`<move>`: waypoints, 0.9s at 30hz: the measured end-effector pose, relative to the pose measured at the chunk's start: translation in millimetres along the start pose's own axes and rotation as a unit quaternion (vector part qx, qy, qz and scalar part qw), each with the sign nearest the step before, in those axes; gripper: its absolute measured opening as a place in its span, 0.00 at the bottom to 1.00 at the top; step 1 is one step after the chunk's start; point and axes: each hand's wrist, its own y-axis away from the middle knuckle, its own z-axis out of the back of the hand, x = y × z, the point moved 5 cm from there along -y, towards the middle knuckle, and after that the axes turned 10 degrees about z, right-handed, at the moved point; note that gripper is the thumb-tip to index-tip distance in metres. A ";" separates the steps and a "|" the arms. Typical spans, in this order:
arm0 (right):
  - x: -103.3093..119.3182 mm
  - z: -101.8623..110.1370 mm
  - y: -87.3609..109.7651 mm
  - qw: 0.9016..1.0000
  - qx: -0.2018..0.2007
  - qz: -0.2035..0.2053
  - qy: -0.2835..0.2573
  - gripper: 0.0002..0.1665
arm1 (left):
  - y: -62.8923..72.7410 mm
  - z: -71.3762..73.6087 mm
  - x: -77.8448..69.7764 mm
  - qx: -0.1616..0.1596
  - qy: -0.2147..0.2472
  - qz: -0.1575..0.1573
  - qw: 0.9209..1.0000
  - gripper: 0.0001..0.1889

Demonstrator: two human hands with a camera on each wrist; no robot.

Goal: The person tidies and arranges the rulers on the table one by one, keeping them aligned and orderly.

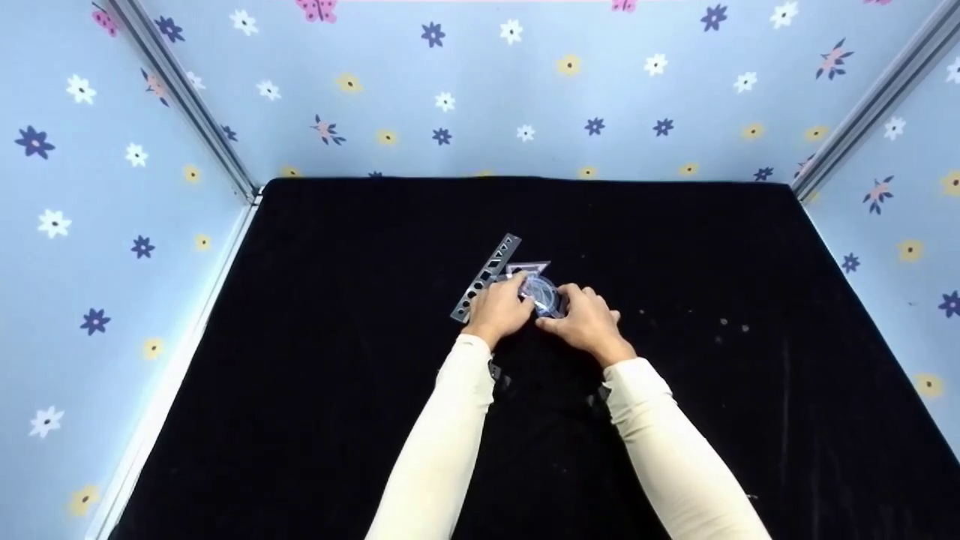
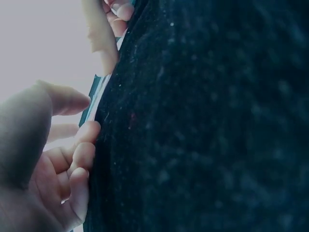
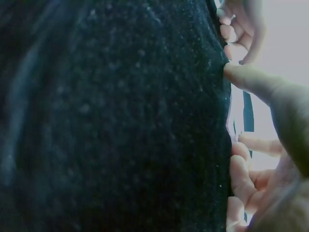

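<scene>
I hold a clear, bluish, round plastic disc [image 1: 541, 291] from both sides, close over the middle of the black cloth-covered tabletop [image 1: 337, 300]. My left grip [image 1: 499, 309] is narrow, thumb and forefinger bent in at the disc's left edge; my right grip [image 1: 586, 318] is set a little wider, with the thumb at the near edge and the fingers around the right side. Just left of the disc, a long, narrow, grey ruler with a row of cut-out shapes [image 1: 491, 268] lies aslant, its far end pointing away and to the right. My left grip covers part of its right edge, though I cannot tell whether my fingers touch it. Just beyond the disc, a clear flat plastic piece with purplish edges [image 1: 532, 266] shows a pointed right-hand corner; the rest is hidden. From my left wrist, I see the fingers [image 2: 83, 154] bent low beside the cloth, with the thumb opposite; from my right wrist it is much the same, the edges of the plastic too pale to make out. Cream sleeves [image 1: 442, 435] cover my forearms. Blue flower-patterned walls [image 1: 480, 67] stand behind and to both sides, with grey metal posts [image 1: 187, 90] at the corners.
</scene>
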 end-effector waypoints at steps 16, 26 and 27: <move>-1.4 -1.0 -0.9 1.000 -0.023 -0.009 -0.009 0.40 | -5.7 -0.1 1.1 0.008 -0.009 0.043 0.999 0.29; -2.6 -1.6 1.1 0.999 -0.032 -0.008 -0.011 0.39 | -6.8 1.8 3.1 0.021 0.016 0.049 0.998 0.26; -2.1 -2.2 1.1 0.999 -0.030 -0.007 -0.012 0.39 | -6.2 2.0 4.2 0.021 0.015 0.051 0.998 0.26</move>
